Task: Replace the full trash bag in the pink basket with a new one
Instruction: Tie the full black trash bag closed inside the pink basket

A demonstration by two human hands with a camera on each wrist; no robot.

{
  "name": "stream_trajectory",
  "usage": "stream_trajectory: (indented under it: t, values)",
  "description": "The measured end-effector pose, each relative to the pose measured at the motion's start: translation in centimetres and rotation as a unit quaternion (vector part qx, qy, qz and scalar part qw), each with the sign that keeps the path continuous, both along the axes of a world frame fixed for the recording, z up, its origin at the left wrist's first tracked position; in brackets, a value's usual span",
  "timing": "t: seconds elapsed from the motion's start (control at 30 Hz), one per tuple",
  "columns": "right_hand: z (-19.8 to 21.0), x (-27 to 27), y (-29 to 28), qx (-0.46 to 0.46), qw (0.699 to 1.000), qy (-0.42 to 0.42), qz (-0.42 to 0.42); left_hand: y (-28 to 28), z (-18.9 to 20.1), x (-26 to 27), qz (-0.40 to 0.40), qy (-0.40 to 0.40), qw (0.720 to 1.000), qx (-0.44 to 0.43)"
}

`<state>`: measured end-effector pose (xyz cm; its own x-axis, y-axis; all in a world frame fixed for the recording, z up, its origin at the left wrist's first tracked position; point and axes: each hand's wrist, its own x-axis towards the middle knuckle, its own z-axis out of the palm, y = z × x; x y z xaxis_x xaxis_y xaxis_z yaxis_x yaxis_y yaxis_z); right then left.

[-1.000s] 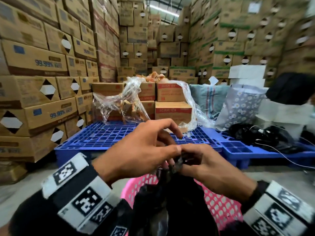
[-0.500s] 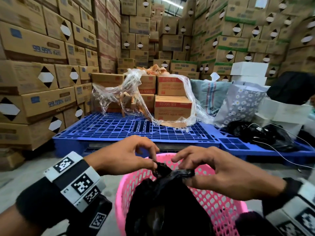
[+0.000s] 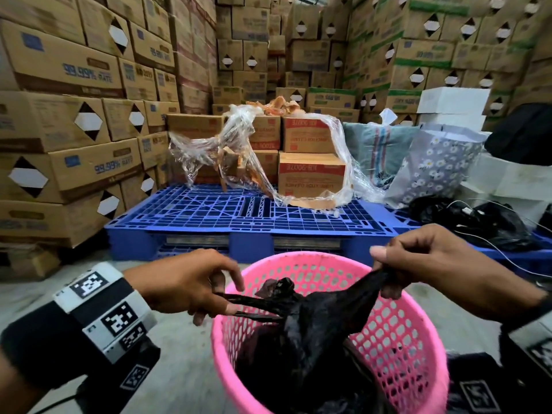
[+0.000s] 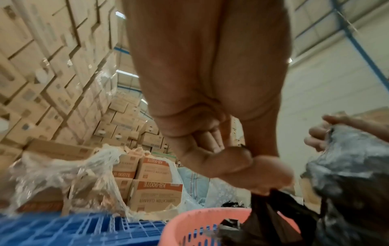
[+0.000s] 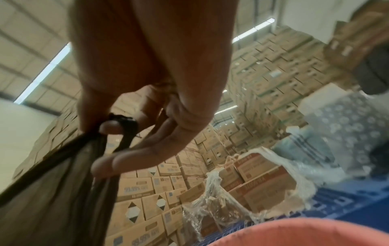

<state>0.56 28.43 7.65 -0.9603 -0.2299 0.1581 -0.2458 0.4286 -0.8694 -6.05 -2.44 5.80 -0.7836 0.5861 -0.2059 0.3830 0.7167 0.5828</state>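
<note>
basket [image 3: 397,333]: pink, hole-grid wall, lower centre of the head view. bag [image 3: 313,321] in it: black, glossy. pallet [image 3: 239,213] mid-frame: blue lattice. boxes [image 3: 59,70] on the left: tan, blue print, black-and-white diamond marks. boxes [image 3: 312,174] on the pallet: tan with red bands, under clear wrap [image 3: 239,150]. stacks [image 3: 424,61] at upper right: tan with green bands. tote [image 3: 433,165] at right: grey with white daisies. sack [image 3: 379,147] beside it: pale teal, red and blue stripes. wristband [image 3: 101,309] at lower left: black with white-and-black square codes.
</note>
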Motion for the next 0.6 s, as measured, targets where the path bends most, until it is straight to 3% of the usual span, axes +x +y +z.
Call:
stream_trajectory:
  t: [0.1,0.17,0.23,0.3,0.37,0.47,0.6]
  values:
    - [0.2,0.2,-0.3,-0.013,1.000,-0.016,0.005,-0.1,0.4,0.0,-0.040,0.028,0.995,-0.091]
    - [0.7,0.5,-0.8,-0.025,0.999,-0.032,0.025,0.2,0.7,0.3,-0.035,0.032,0.995,-0.090]
    - [1.0,0.8,-1.3,-0.030,0.998,-0.039,0.049,1.2,0.8,0.7,-0.011,-0.018,0.999,0.025]
    - [1.4,1.0,-2.0,-0.028,0.996,-0.041,0.071,2.9,0.6,0.9,0.027,-0.074,0.981,0.179]
    - [1.9,1.2,-3.0,-0.017,0.995,-0.040,0.094,5.0,0.4,1.3,0.050,-0.095,0.958,0.267]
    - [2.5,1.1,-4.1,-0.021,0.994,-0.030,0.103,7.6,0.2,2.0,0.038,-0.103,0.937,0.331]
    - [2.4,0.3,-4.2,-0.051,0.997,0.064,0.007,9.2,-0.5,2.8,-0.001,-0.073,0.933,0.353]
